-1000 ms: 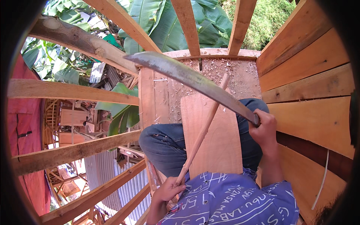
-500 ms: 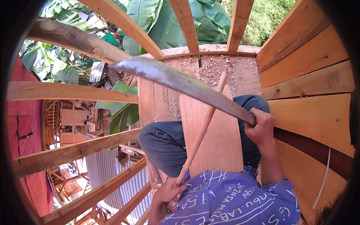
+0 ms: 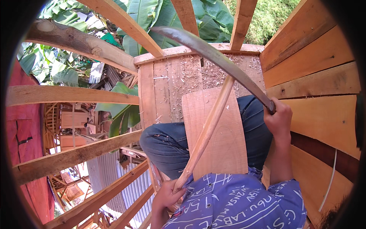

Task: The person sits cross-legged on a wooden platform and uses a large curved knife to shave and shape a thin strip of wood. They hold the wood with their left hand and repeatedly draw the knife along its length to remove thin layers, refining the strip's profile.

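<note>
A wide board (image 3: 219, 133) rests across the person's knees as a work surface, and over it the left hand (image 3: 167, 196) grips a slanting wooden stick (image 3: 207, 131) steady while the right hand (image 3: 278, 118) clenches a raised curved machete (image 3: 213, 55) above the stick's top end

Shirt (image 3: 244, 202) blue w/ white lettering; jeans (image 3: 167, 145) dk blue; blade (image 3: 213, 53) grey; stick (image 3: 207, 129) pale tan.
</note>
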The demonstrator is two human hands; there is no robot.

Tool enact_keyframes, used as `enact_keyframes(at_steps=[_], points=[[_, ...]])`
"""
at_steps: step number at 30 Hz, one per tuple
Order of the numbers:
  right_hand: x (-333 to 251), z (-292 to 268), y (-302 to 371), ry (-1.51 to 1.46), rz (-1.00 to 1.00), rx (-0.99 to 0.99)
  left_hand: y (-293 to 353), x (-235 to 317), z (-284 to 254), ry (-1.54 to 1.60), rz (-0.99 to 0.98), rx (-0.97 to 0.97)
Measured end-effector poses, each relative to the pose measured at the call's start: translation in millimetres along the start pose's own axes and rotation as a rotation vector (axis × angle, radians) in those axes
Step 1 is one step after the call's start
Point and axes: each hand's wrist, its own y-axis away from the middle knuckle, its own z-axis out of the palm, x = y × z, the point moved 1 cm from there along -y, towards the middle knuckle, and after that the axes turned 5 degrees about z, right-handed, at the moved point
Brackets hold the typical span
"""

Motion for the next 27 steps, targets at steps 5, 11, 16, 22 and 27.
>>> enact_keyframes(at_steps=[5,11,16,22,27], points=[[-18,-1,21,-0.094,-0.109,-0.042,-19,12,-1,-0.115,0.062,0.041],[-19,6,14,0.028,-0.190,-0.031,-15,14,-11,-0.308,0.103,0.142],[5,0,2,0.008,0.089,-0.034,6,9,-12,-0.259,0.098,0.197],[-10,6,21,-0.358,0.141,-0.097,-4,12,-15,-0.137,0.153,0.157],[-10,4,19,-0.444,0.164,-0.136,-9,10,-19,-0.207,0.057,0.218]])
